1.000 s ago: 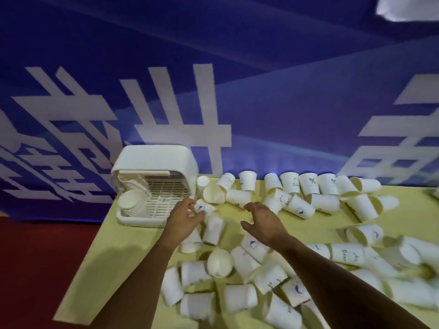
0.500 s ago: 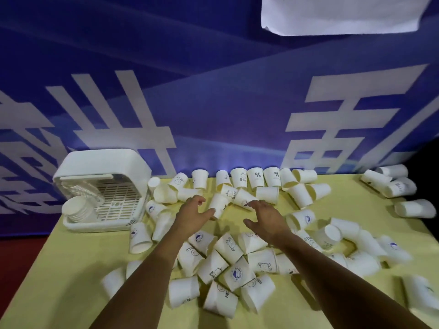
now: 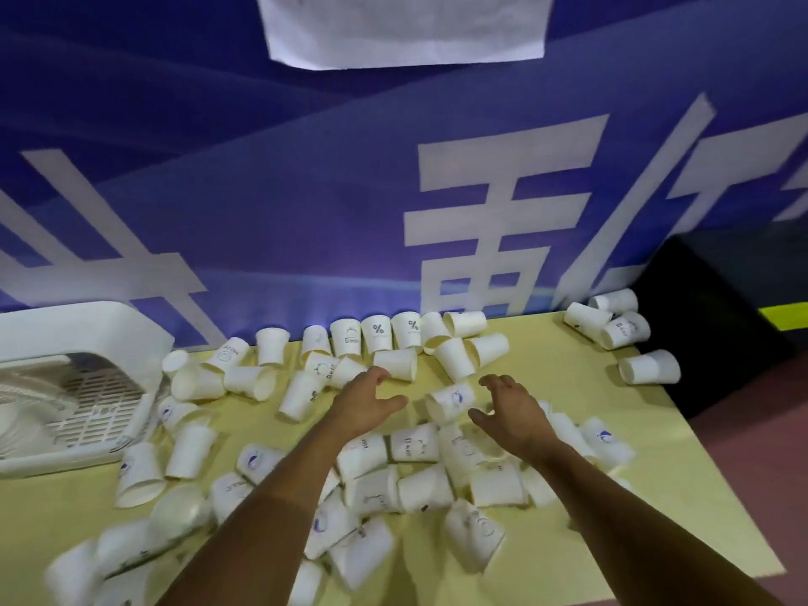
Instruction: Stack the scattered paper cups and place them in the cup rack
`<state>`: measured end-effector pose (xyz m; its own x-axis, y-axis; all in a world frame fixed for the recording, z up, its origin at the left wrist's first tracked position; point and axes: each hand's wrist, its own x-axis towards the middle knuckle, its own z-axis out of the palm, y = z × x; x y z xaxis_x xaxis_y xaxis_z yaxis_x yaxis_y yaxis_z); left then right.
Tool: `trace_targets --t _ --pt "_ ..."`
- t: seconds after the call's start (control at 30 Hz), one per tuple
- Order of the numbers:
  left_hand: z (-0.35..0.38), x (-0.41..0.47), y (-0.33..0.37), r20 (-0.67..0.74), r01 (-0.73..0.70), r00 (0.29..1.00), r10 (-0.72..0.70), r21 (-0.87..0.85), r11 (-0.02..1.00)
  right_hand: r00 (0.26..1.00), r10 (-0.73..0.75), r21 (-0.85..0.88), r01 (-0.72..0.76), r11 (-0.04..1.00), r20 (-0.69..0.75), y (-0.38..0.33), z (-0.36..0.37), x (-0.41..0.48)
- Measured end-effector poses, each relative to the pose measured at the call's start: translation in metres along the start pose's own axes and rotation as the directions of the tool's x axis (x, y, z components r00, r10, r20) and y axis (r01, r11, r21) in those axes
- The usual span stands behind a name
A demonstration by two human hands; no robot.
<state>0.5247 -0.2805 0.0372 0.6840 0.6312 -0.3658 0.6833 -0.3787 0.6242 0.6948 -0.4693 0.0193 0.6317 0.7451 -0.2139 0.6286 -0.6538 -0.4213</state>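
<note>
Over the heap of paper cups (image 3: 413, 446) on the worktop (image 3: 656, 435), the left hand (image 3: 365, 406) and right hand (image 3: 513, 415) are hovering, fingers (image 3: 498, 380) spread and gripping nothing. One logo cup (image 3: 452, 400) is lying on its side between them, its long axis running roughly crosswise. It is sitting just beside the right thumb, so the right hand is looking nearer, while the cup rack (image 3: 87, 325) is waiting well off to the left.

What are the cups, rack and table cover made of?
cups: probably thin white paper, matte, with printed logos.
rack: likely moulded white plastic, with a smooth rounded shell and slotted grille.
table cover: yellow, matte; cloth or vinyl, cannot tell.
</note>
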Motion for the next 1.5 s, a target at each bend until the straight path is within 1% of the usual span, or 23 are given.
trace_targets --t 0.13,0.23,0.37,0.5,0.6,0.67,0.73,0.8,0.9,1.0,1.07,1.1,1.17,1.2,1.27,1.33,1.4,1.47,1.5 --pt "0.055 0.023 0.062 -0.024 0.035 0.999 -0.035 -0.026 0.999 1.0 0.006 0.005 -0.007 1.0 0.022 0.081 -0.034 0.016" --pt "0.097 0.036 0.11 0.008 0.042 0.999 -0.041 -0.049 0.998 0.997 0.054 -0.006 -0.054 0.999 0.061 0.145 -0.063 0.024" --pt "0.141 0.058 0.161 0.07 0.027 0.997 -0.027 0.01 1.0 0.988 0.147 -0.004 -0.147 0.989 0.057 0.215 -0.097 0.039" --pt "0.167 0.095 0.206 0.115 -0.019 0.993 0.006 0.12 0.993 0.979 0.194 0.08 -0.199 0.977 0.065 0.258 -0.112 0.066" --pt "0.181 0.128 0.234 0.12 -0.058 0.992 0.037 0.18 0.982 0.976 0.2 0.085 -0.207 0.975 0.087 0.279 -0.113 0.088" --pt "0.19 0.151 0.249 0.133 -0.068 0.99 0.04 0.212 0.975 0.97 0.228 0.137 -0.239 0.961 0.088 0.291 -0.112 0.104" --pt "0.201 0.172 0.26 0.149 -0.076 0.988 0.041 0.235 0.969 0.951 0.286 0.23 -0.306 0.924 0.114 0.3 -0.111 0.12" --pt "0.212 0.191 0.271 0.163 -0.092 0.985 0.05 0.265 0.96 0.923 0.361 0.33 -0.386 0.862 0.135 0.305 -0.11 0.138" --pt "0.23 0.218 0.285 0.189 -0.139 0.979 0.078 0.334 0.932 0.879 0.463 0.395 -0.467 0.791 0.112 0.314 -0.105 0.16" --pt "0.245 0.242 0.293 0.209 -0.173 0.972 0.103 0.354 0.919 0.882 0.466 0.473 -0.441 0.762 0.072 0.326 -0.101 0.175" --pt "0.252 0.255 0.296 0.205 -0.185 0.972 0.117 0.352 0.917 0.869 0.494 0.56 -0.429 0.708 0.041 0.329 -0.102 0.184" --pt "0.256 0.262 0.297 0.204 -0.19 0.971 0.123 0.352 0.917 0.849 0.525 0.611 -0.447 0.653 0.06 0.329 -0.103 0.189" --pt "0.262 0.274 0.3 0.21 -0.198 0.969 0.129 0.349 0.916 0.784 0.585 0.687 -0.542 0.484 0.207 0.329 -0.101 0.201" --pt "0.264 0.28 0.3 0.216 -0.201 0.968 0.131 0.346 0.916 0.759 0.588 0.694 -0.583 0.422 0.279 0.331 -0.097 0.206" --pt "0.27 0.29 0.301 0.224 -0.22 0.963 0.147 0.347 0.912 0.741 0.578 0.704 -0.61 0.365 0.342 0.335 -0.089 0.215" --pt "0.274 0.297 0.301 0.212 -0.255 0.959 0.187 0.361 0.897 0.728 0.575 0.71 -0.623 0.328 0.374 0.339 -0.083 0.22" --pt "0.276 0.302 0.302 0.176 -0.273 0.96 0.219 0.397 0.876 0.725 0.57 0.714 -0.626 0.314 0.385 0.339 -0.079 0.224" --pt "0.278 0.304 0.303 0.134 -0.251 0.968 0.213 0.432 0.866 0.723 0.586 0.706 -0.626 0.331 0.367 0.336 -0.08 0.226" --pt "0.278 0.304 0.303 0.115 -0.235 0.972 0.205 0.441 0.867 0.72 0.609 0.685 -0.628 0.37 0.331 0.334 -0.081 0.226"
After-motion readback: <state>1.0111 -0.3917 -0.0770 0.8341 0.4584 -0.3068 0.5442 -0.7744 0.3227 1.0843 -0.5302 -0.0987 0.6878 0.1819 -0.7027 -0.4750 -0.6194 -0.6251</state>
